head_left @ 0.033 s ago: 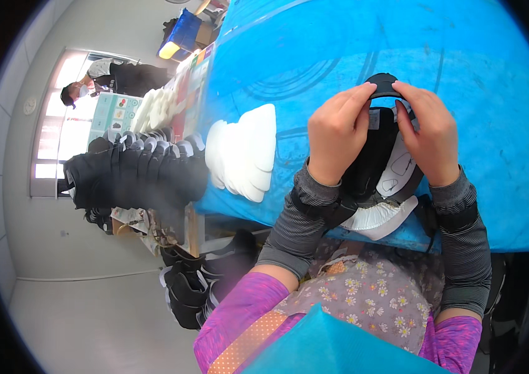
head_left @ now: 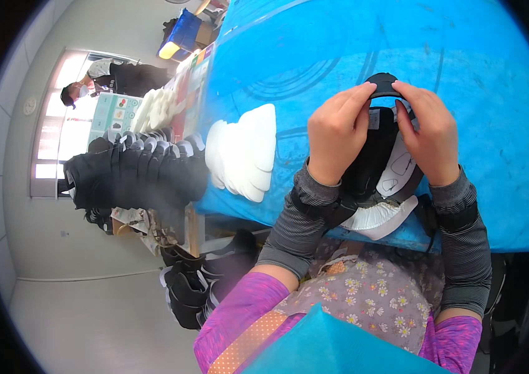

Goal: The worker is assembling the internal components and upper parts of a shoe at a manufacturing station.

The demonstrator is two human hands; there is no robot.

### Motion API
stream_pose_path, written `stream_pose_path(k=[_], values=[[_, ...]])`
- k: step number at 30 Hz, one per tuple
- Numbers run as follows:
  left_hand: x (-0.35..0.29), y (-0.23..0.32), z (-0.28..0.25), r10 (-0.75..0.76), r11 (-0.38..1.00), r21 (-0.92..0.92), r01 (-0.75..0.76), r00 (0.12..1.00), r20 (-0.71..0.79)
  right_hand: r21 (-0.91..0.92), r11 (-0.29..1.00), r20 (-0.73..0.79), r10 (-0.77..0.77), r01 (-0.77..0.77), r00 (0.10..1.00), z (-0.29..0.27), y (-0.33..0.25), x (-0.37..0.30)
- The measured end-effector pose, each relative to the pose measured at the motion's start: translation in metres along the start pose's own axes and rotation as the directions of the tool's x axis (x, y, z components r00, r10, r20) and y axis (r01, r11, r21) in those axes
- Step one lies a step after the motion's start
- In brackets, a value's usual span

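1. Shoe (head_left: 364, 168), black with a white toe (head_left: 380, 221), sits at twelve o'clock from your body, over the near edge of the blue-covered bench (head_left: 495, 156); its toe points to six.
2. Your left hand (head_left: 341, 128) grasps the shoe's black rim (head_left: 382, 80) near eleven o'clock, thumb and fingers (head_left: 359, 98) pinched on it.
3. Your right hand (head_left: 431, 128) pinches that same rim near one o'clock; its thumb reaches inward.
4. White pads (head_left: 242, 153) lie fanned at nine o'clock from the shoe.
5. Beyond them, also at nine, black footwear (head_left: 133, 174) stands packed in a row.
6. At ten, farther off, you have a masked person (head_left: 130, 76).
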State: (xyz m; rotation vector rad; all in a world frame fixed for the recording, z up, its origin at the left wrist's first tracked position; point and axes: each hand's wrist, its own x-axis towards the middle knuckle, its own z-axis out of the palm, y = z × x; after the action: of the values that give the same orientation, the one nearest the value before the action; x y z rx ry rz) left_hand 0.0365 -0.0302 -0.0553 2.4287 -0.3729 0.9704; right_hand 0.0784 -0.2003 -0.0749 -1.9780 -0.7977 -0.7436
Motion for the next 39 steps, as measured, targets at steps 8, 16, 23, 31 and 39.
stream_pose_path(k=[8,16,23,31,39], values=[[0.001,-0.001,0.0,0.002,1.0,-0.005,-0.002,1.0,-0.011,0.014,1.0,-0.01,0.009,-0.009,1.0,-0.002,-0.001,0.002],[-0.004,0.004,0.008,-0.186,0.978,-0.084,0.192,0.98,0.075,0.044,0.999,-0.051,-0.019,0.021,0.999,-0.003,0.012,-0.008],[-0.009,-0.006,-0.012,-0.344,0.939,-0.02,0.344,0.937,-0.063,0.403,0.906,-0.032,0.159,-0.133,0.987,-0.045,-0.01,-0.012],[-0.009,-0.001,-0.008,-0.406,0.912,0.028,0.409,0.91,-0.077,0.592,0.317,0.681,0.295,-0.741,0.67,-0.111,-0.051,-0.08],[-0.008,-0.012,-0.005,-0.342,0.939,0.008,0.344,0.936,-0.085,0.454,0.429,0.74,0.306,-0.781,0.599,-0.114,-0.058,-0.088]])
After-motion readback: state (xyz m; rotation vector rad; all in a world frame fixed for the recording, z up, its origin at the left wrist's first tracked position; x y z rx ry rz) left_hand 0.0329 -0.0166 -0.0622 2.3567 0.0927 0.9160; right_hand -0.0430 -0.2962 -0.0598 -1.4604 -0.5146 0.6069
